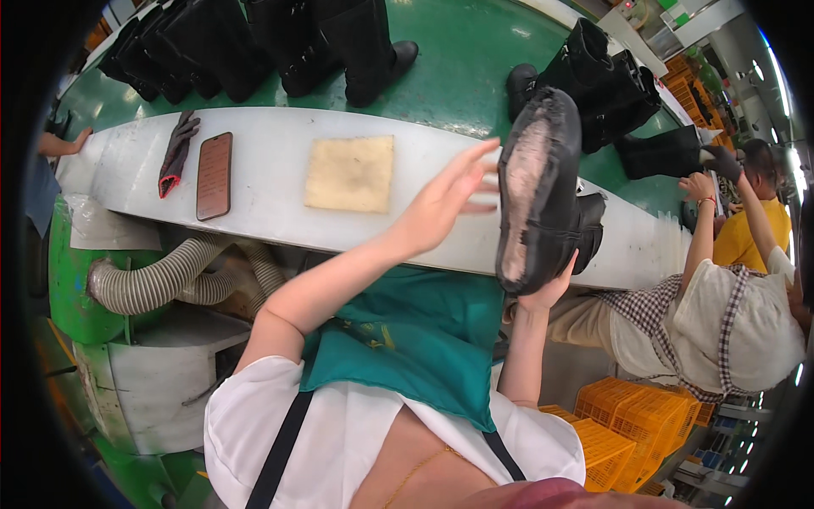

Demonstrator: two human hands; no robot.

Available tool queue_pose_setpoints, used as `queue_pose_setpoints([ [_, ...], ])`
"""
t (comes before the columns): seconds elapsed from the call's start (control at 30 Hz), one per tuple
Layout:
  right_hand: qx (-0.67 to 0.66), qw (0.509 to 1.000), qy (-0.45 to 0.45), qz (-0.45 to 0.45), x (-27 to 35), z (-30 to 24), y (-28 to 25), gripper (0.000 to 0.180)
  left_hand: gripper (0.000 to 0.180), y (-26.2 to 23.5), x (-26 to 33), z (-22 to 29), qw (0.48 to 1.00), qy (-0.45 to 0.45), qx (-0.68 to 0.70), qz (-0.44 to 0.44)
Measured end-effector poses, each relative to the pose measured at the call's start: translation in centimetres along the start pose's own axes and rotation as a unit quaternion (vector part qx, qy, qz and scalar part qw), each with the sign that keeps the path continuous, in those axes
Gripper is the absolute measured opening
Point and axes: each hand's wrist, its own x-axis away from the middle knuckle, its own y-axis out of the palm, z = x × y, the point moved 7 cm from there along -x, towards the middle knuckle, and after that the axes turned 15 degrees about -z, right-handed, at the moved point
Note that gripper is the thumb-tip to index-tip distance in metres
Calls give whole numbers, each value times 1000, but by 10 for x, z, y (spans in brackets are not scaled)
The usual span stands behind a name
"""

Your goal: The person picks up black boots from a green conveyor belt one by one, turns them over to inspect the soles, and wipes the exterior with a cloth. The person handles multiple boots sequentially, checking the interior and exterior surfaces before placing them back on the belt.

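White worktop (271, 170) carries a phone (214, 178), its screen text illegible. Right hand (549, 291) grips a black boot (555, 195), fingers partly hidden; left hand (445, 197), spread, hovers beside it.

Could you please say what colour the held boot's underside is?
The underside is pale pinkish-beige bordered in black, clearest in the head view.

Our left elbow (281, 317) bends, left hand (445, 199) spread just left of the boot (543, 174); our right hand (549, 293) clasps its lower end

The boot (558, 199) is smooth, slightly glossy, perhaps leather, its underside (525, 191) rough and matt.
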Motion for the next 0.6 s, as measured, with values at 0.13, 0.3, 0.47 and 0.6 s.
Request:
queue_pose_setpoints([
  [0.13, -26, 999, 9, -28, -3, -13, -6, 57, 62, -18, -37, 36, 996, 56, -73, 11],
  [0.3, -32, 999, 10, -12, 0, -9, -9, 55, 58, -36, -68, 34, 999, -10, 3, -49],
  [0.47, -48, 993, 56, -93, 0, -6, 0, 53, 55, -50, -72, 21, 988, -114, 45, -89],
  [0.6, -27, 992, 77, -100, 0, -2, 4, 52, 48, -57, -71, 17, 985, -101, 52, -130],
])
